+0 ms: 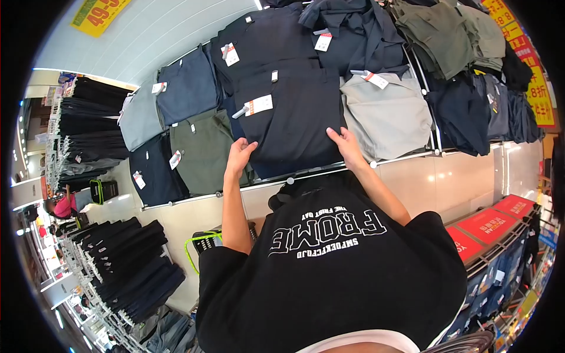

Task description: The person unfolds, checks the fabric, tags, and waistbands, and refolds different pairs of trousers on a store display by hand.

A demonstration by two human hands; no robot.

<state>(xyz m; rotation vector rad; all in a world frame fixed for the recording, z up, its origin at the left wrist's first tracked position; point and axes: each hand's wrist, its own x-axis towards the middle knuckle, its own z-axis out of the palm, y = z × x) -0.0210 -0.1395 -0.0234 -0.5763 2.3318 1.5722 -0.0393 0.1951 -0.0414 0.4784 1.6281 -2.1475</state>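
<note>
A folded pair of black trousers (294, 123) lies at the front of the display, with a white and orange price tag (259, 105) near its waistband. My left hand (240, 156) grips the left edge of the pair, thumb on top and fingers partly hidden. On the opposite edge, my right hand (347, 146) holds the cloth in the same way. Light grey trousers (388, 117) lie just right of my right hand. To the left of my left hand are dark green trousers (201, 153). Another dark pair (268, 38) sits behind the held one.
A metal rail (235, 189) edges the display. Hanging trousers fill racks (118, 265) at left. Green-rimmed baskets (197, 244) stand on the floor. Red signs (488, 226) top a rack at right. A person in pink (63, 203) is far left.
</note>
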